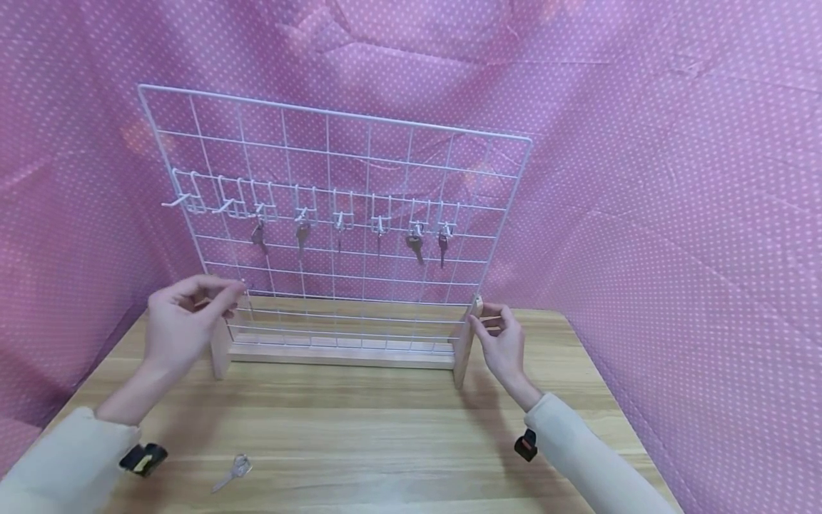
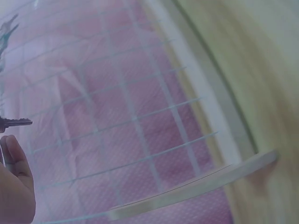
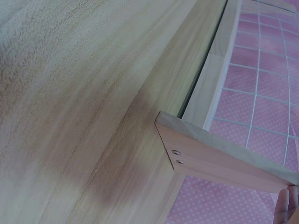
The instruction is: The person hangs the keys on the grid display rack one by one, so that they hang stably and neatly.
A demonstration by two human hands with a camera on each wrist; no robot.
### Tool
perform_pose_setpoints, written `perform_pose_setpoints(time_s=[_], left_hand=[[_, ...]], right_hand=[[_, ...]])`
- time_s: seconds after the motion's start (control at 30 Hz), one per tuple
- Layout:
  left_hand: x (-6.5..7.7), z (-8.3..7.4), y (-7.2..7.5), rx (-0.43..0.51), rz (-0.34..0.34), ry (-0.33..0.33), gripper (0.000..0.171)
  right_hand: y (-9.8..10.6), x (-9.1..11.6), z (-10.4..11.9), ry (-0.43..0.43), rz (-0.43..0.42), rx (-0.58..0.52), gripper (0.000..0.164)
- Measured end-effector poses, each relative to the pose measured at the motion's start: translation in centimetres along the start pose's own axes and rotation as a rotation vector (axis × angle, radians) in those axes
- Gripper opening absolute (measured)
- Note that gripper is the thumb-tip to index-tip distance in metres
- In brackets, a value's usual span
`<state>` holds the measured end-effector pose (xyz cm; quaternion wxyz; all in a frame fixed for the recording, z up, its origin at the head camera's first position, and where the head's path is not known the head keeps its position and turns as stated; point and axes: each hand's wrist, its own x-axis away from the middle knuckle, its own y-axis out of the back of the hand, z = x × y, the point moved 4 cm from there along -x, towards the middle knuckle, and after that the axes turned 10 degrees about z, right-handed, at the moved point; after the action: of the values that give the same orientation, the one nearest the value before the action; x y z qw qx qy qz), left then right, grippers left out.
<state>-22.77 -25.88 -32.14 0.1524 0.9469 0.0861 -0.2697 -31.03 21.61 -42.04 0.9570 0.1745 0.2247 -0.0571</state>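
Note:
A white wire grid (image 1: 347, 153) stands upright in a wooden base (image 1: 340, 355), carrying a row of white hooks (image 1: 343, 220). Keys (image 1: 303, 234) hang from several of them; two hooks at the left end (image 1: 193, 203) bear none. In front of the grid's lower left part, my left hand (image 1: 176, 325) pinches a key (image 2: 17, 122), whose toothed blade juts past the fingertips in the left wrist view. My right hand (image 1: 503, 343) holds the top of the stand's right wooden side piece (image 3: 224, 156) between thumb and fingers.
Another key (image 1: 240, 467) lies on the wooden table (image 1: 359, 435) near its front, right of the left wrist's strap. Pink dotted cloth (image 1: 674, 214) surrounds the table at the back and sides.

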Motion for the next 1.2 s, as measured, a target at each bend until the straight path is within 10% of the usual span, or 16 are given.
perform_pose_setpoints(time_s=[0.43, 1.2], left_hand=[[-4.7, -2.6, 2.0, 0.396, -0.178, -0.087, 0.003], [-7.0, -1.3, 2.3, 0.536, -0.206, -0.005, 0.009]], right_hand=[[0.1, 0.0, 0.0, -0.007, 0.002, 0.008, 0.029], [0.0, 0.8, 3.7, -0.045, 0.010, 0.040, 0.029]])
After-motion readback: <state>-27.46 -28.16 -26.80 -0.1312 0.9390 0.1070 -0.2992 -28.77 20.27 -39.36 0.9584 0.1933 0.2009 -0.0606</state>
